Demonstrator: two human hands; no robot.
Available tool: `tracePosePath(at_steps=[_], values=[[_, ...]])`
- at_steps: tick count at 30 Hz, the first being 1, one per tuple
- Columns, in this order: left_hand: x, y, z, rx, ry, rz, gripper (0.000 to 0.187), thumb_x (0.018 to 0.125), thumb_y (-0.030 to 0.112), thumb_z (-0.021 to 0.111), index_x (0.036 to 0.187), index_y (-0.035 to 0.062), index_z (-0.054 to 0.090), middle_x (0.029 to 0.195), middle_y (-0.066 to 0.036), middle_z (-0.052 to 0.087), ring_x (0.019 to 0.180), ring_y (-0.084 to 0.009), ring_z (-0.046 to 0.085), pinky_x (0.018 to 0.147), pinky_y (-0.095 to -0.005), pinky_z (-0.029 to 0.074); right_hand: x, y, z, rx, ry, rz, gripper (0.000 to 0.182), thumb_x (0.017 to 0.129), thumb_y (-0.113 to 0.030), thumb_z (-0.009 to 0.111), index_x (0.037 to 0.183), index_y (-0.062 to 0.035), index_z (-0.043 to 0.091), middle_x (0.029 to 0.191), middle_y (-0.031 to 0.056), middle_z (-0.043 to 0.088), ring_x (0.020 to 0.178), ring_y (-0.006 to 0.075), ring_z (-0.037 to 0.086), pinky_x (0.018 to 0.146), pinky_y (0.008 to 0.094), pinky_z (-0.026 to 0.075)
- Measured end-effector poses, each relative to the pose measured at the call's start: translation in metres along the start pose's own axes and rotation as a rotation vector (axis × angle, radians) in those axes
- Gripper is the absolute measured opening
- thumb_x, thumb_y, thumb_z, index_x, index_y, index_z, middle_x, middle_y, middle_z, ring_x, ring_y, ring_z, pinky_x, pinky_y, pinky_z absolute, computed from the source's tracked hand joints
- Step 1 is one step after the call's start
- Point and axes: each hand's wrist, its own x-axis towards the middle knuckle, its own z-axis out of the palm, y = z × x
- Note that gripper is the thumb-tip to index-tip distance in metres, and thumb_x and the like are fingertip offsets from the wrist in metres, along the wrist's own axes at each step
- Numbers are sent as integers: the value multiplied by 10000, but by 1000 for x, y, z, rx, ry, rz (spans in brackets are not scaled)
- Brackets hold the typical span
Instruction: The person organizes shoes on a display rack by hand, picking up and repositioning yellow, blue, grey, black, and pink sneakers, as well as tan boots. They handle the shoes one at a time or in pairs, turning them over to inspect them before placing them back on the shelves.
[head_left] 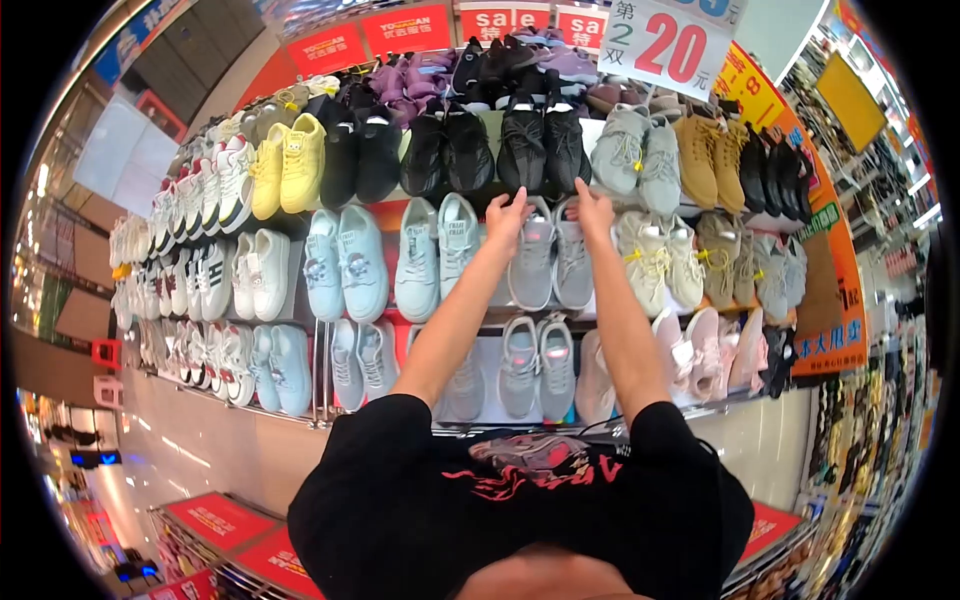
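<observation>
Both arms reach forward to the middle of a tiered shoe rack. My left hand [507, 218] is open, its fingertips right at the toe of the left shoe in a pair of black sneakers [522, 150]. Beside it, my right hand [592, 210] is also open, with a fingertip at the toe of the right black sneaker [566, 150]. Below and between the hands stands a pair of grey sneakers [531, 262], heels partly behind the fingers. Another black pair [466, 155] sits just left, and light grey sneakers [622, 150] stand to the right.
Yellow shoes [302, 162], pale blue sneakers [362, 262] and tan boots [697, 150] share the tiers. A price sign [668, 45] hangs over the back right. Red sale signs [505, 20] line the far edge. Metal rack posts [322, 370] show at the front left.
</observation>
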Motion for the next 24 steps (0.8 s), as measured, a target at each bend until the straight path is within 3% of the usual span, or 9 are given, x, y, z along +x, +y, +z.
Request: tracePosePath(at_steps=[3, 7, 13, 15, 24], values=[[14, -3, 18, -97, -28, -12, 619, 964, 260, 705, 1271, -150, 357, 1149, -305, 605, 1106, -370, 662, 977, -416, 564, 3, -7, 1, 44, -94, 127, 600, 905, -442, 707, 1093, 126, 659, 712, 150, 709, 534, 200, 682, 553, 325, 563], [14, -5, 19, -67, -19, 36, 456, 983, 246, 677, 1137, -90, 410, 1144, -296, 614, 1113, -373, 664, 973, -416, 567, 5, -2, -2, -48, -108, -3, 555, 921, -446, 670, 1014, 102, 675, 692, 142, 717, 548, 218, 704, 597, 336, 574], [14, -15, 20, -65, 21, 110, 498, 986, 288, 672, 1175, -88, 407, 1104, -264, 640, 1045, -333, 685, 925, -387, 577, 5, 9, 0, -196, -95, -121, 606, 939, -523, 599, 1040, 71, 661, 688, 175, 710, 699, 351, 730, 731, 419, 563], [13, -14, 19, -60, 21, 110, 522, 980, 304, 676, 1190, -87, 401, 1087, -259, 646, 1034, -328, 687, 920, -384, 577, 10, 16, 4, -266, -43, -175, 665, 945, -575, 556, 1057, 73, 652, 755, 223, 714, 845, 432, 710, 821, 483, 530], [14, -18, 15, -72, -15, 118, 588, 963, 349, 687, 1245, -66, 380, 1000, -234, 669, 935, -307, 710, 861, -375, 596, 10, 16, 4, -335, -39, -184, 688, 957, -614, 506, 1074, 49, 648, 913, 313, 699, 949, 509, 658, 861, 529, 498]])
